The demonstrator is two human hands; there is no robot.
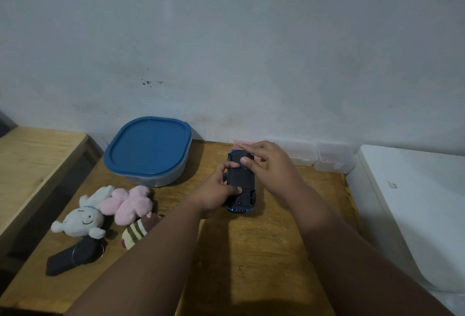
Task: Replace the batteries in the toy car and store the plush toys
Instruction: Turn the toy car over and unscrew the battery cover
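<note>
A blue toy car [241, 177] lies upside down on the wooden table [251, 252], its dark underside facing up. My left hand [219, 191] grips its left side, thumb and fingers on the chassis. My right hand [266, 164] rests its fingertips on the far end of the underside. Three plush toys lie at the left: a white one with a stitched smile [81, 217], a pink one [130, 202] and a striped brown one [137, 231]. Batteries are not visible.
A clear container with a blue lid [148, 147] stands shut at the back left. Small clear plastic boxes [327, 157] line the wall at the right. A dark pouch with a key ring [75, 255] lies near the plush toys. A white appliance [412, 202] borders the table's right.
</note>
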